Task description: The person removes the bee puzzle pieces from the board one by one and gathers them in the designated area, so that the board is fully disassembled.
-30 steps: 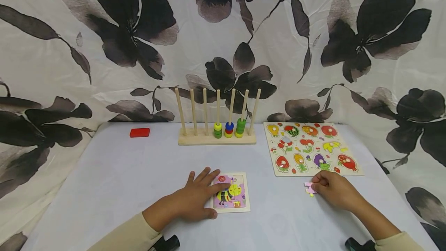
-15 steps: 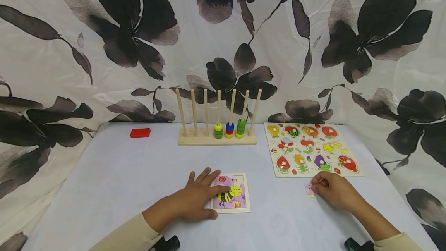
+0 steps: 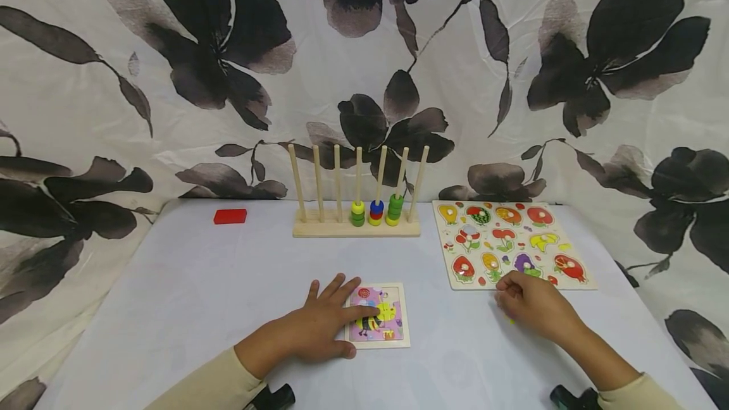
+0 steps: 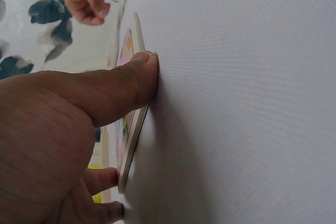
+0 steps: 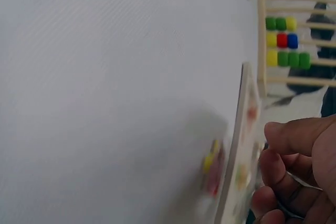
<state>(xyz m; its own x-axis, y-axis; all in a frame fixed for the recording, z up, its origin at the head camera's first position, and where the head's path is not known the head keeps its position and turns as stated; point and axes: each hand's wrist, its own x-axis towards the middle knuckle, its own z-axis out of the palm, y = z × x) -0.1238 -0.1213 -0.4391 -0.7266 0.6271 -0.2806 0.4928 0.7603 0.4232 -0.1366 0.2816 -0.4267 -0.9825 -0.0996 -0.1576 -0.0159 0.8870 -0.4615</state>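
Clock directions as in the head view, 12 pointing away from the person, centred on the bee puzzle unless noted.

Bee puzzle [image 3: 386, 333]: flat on the white table [image 3: 228, 283], at about 6 o'clock of the tabletop, set in a pale frame [image 3: 406, 328].

Left hand [image 3: 310, 332]: at 9 o'clock, fingers spread wide, nothing gripped. Forefinger lies straight across the picture; thumb at the frame's 7 o'clock corner. Reads as steadying from above rather than holding.

Right hand [image 3: 535, 307]: at 3 o'clock, overlapping the 6 o'clock edge of the fruit board [image 3: 473, 285]. Grip narrow: fingers curled in, thumb close to forefinger. Cannot tell whether anything is pinched between them.

Loose piece [image 5: 214, 171]: pink and yellow, blurred in the right wrist view, beside the fruit board and apart from the visible fingertips. In the head view only a yellow sliver shows under the hand, 3 o'clock of the puzzle.

Surroundings: fruit board at 2 o'clock; peg abacus [image 3: 319, 228] with beads on three rods, near 12; red block [image 3: 230, 216] at 10.

Handling (judgement): loose piece probably light, stiff and thin; may skid on a smooth surface. Best taken by opposite edges between thumb and forefinger; its narrow tabs look the weakest part. Frame likely rigid and light, so liable to slide if pushed; best held by its border. Pieces inside may lift out if the frame is tipped, so keep it level.
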